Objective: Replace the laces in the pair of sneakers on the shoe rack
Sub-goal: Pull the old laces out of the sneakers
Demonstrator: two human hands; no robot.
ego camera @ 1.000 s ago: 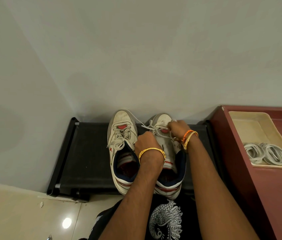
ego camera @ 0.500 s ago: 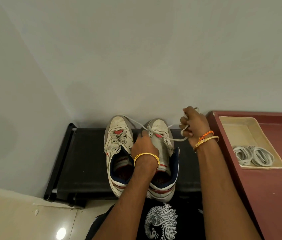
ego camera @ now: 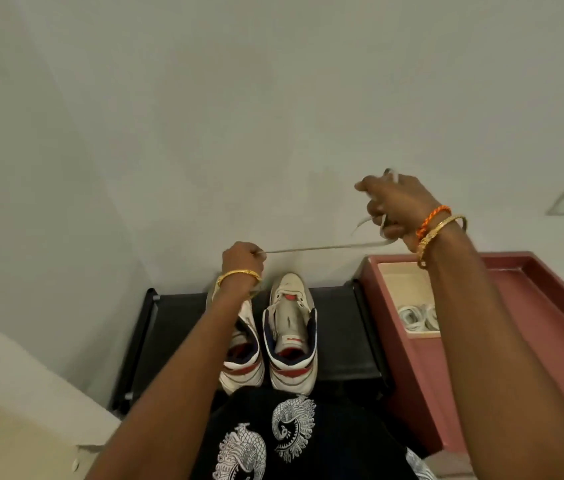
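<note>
With the old lace [ego camera: 325, 247] stretched taut and nearly level between our closed left hand [ego camera: 241, 259] and closed right hand [ego camera: 394, 206], above the unlaced right sneaker [ego camera: 291, 327] on the shoe rack [ego camera: 339, 327], we judge the right hand nearer the new laces [ego camera: 415, 317].

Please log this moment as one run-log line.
old lace: out, held taut | left hand, right hand: gripping | right sneaker: unlaced

no readable text, labels or numbers anywhere.
</note>
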